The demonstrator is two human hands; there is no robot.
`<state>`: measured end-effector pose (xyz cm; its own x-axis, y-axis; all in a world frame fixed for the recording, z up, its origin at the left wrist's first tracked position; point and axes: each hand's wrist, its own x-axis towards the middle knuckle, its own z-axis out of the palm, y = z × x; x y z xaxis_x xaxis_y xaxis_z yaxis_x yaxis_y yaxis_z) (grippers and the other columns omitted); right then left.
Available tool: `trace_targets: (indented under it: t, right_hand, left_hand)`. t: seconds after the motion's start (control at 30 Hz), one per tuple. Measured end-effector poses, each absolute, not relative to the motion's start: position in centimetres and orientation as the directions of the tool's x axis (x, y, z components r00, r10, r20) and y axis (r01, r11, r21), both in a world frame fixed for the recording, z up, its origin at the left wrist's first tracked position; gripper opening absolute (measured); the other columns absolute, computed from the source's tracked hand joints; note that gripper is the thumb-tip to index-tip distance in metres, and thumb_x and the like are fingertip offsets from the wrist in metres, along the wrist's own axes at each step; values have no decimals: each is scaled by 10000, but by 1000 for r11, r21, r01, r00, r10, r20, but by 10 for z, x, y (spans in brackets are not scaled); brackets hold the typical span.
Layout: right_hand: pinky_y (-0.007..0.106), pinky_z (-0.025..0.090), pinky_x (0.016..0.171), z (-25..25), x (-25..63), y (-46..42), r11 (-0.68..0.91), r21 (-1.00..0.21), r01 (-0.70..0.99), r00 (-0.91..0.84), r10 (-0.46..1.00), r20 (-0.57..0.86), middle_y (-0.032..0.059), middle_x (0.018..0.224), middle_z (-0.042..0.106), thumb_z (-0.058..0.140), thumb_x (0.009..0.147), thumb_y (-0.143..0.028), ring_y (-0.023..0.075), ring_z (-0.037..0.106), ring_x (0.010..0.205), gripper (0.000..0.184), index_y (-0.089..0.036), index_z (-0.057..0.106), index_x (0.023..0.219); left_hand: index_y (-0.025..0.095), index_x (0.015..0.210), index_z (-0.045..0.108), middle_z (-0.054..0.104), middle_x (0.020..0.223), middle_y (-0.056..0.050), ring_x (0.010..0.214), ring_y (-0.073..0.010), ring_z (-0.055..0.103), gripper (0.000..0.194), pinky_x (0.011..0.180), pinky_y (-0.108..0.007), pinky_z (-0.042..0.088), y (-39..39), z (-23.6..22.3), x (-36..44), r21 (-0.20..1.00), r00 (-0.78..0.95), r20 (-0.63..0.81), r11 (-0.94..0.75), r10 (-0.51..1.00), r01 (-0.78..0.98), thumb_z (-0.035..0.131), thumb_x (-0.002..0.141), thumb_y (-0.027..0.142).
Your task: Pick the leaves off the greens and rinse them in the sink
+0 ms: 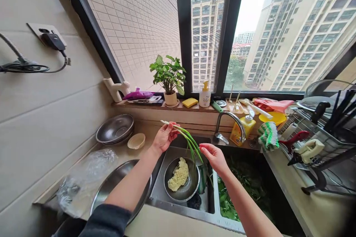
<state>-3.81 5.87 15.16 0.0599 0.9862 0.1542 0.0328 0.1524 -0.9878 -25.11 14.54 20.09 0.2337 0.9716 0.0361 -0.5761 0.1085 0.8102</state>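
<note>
We see green onion stalks (187,139) held over sink (178,207), white ends pinched tight in left hand (164,136). Right hand (214,156) at leafy ends, fingers loosely curled; whether it grips leaves, we cannot tell. Below: metal bowl (189,189) with pale cauliflower piece (179,177). Right basin holds leafy greens (226,200), mostly in shadow. Faucet (232,124) just behind. Left sleeve cut off at frame bottom.

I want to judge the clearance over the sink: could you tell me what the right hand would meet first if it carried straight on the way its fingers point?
The right hand points left, so it would probably first meet the green onion stalks held by the left hand; depth is uncertain.
</note>
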Motion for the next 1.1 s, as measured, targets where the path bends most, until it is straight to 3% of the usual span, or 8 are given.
trace_targets:
  t: [0.23, 0.43, 0.53, 0.67, 0.8, 0.93, 1.03, 1.1]
  right_hand:
    - [224, 400, 527, 138, -36, 66, 129, -989, 74, 181, 973, 140, -11, 591, 573, 575, 693, -413, 112, 494, 552, 242, -173, 589, 664]
    - [277, 480, 587, 126, -29, 88, 38, -907, -420, 419, 894, -157, -26, 565, 571, 621, 623, -410, 129, 559, 554, 247, -203, 503, 690]
    - [277, 490, 595, 123, -20, 85, -7, -866, -500, 368, 904, -220, -6, 665, 625, 665, 599, -432, 149, 606, 640, 302, -205, 514, 730]
    - [183, 387, 477, 122, -18, 70, -134, -924, -359, 3, 989, -145, 36, 829, 657, 630, 675, -491, 128, 604, 667, 365, -191, 571, 873]
    - [181, 281, 434, 121, -27, 63, -39, -993, -109, -63, 997, -32, -21, 593, 573, 554, 736, -482, 77, 463, 496, 323, -172, 605, 811]
    - [207, 253, 443, 112, -25, 73, 110, -981, 162, 230, 962, 146, -52, 485, 423, 509, 728, -411, 85, 352, 473, 264, -186, 547, 598]
    - [210, 245, 431, 104, -13, 85, 106, -994, 15, 546, 832, 97, -53, 488, 395, 486, 720, -397, 87, 323, 461, 239, -191, 502, 599]
    - [203, 221, 410, 102, -7, 89, 91, -985, -147, 556, 831, -6, -51, 517, 441, 510, 714, -418, 74, 299, 435, 238, -184, 519, 670]
  left_hand:
    - [153, 798, 603, 701, 813, -44, 628, -142, 663, 252, 468, -169, 484, 142, 181, -228, 830, 195, 1, 108, 981, -547, 728, 650, 314]
    - [156, 797, 606, 701, 811, -43, 620, -132, 658, 264, 484, -167, 475, 139, 174, -218, 834, 76, 4, 39, 997, -551, 727, 644, 335]
    - [165, 797, 603, 700, 804, -30, 611, -117, 652, 240, 476, -156, 460, 144, 179, -221, 833, -8, 21, -22, 1000, -553, 704, 670, 342]
    - [174, 808, 605, 700, 819, -22, 619, -118, 654, 218, 480, -161, 462, 151, 181, -227, 843, -21, -4, -8, 1000, -538, 699, 679, 323]
    - [176, 805, 602, 700, 801, -12, 613, -115, 654, 199, 481, -163, 462, 153, 175, -227, 832, -44, -35, 5, 998, -555, 695, 686, 305]
    - [163, 782, 604, 699, 763, -13, 579, -101, 643, 192, 476, -154, 454, 151, 171, -223, 832, -44, -42, 10, 998, -555, 698, 684, 297]
    - [169, 773, 600, 695, 753, -3, 573, -97, 641, 171, 463, -147, 443, 149, 176, -222, 817, -82, -54, -3, 995, -577, 682, 703, 301]
    - [175, 774, 598, 693, 757, 2, 574, -95, 642, 146, 464, -148, 447, 147, 181, -222, 807, -98, -71, 0, 993, -590, 666, 722, 293]
